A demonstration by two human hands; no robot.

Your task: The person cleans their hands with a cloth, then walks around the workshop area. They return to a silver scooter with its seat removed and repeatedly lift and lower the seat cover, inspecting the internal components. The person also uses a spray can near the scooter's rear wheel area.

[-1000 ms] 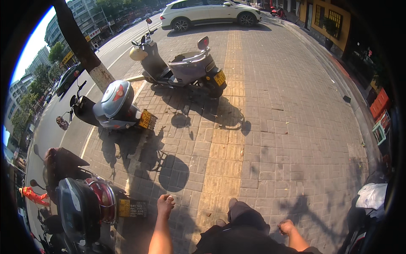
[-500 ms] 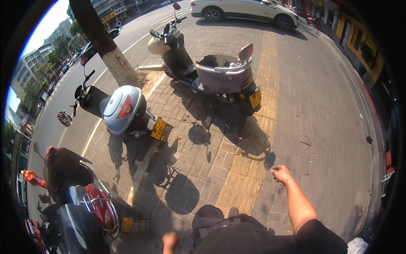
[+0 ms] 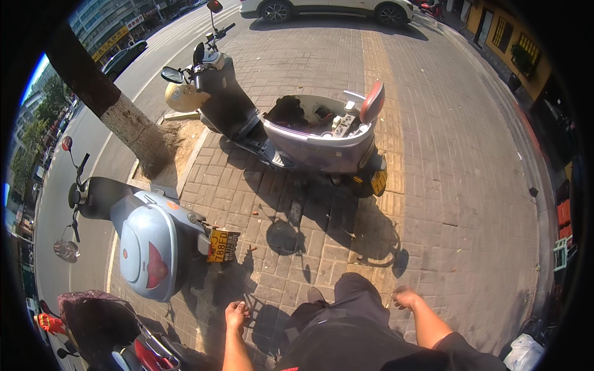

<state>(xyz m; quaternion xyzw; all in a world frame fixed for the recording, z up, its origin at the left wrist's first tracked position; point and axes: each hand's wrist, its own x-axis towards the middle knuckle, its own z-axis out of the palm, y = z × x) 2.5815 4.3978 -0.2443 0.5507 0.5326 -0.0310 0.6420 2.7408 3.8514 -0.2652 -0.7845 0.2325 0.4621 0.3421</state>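
My left hand [image 3: 236, 315] hangs low in front of me, its fingers loosely curled, with nothing visible in it. Off to the right of my body, my right hand [image 3: 405, 298] hangs with fingers bent but somewhat apart, also without anything visible in it. Neither hand touches anything. Closest to the left hand is a pale blue scooter [image 3: 148, 247] with a rounded rear box and a yellow plate. Ahead stands a purple-grey scooter [image 3: 322, 148]; its seat compartment gapes, and a reddish-brown pad [image 3: 372, 102] rises at its rear. A cream helmet [image 3: 184, 98] hangs near its handlebars.
A tree [image 3: 133, 127] with a whitewashed lower trunk grows at the left kerb. Another scooter with a dark maroon cover [image 3: 99, 318] stands lower left. A white car [image 3: 334, 8] is across the far end. Yellow tactile paving [image 3: 390, 93] runs through the brick pavement.
I have advanced along the pavement; the scooters look nearer and lower. My left hand has come up further into view, and the right hand has dropped slightly.
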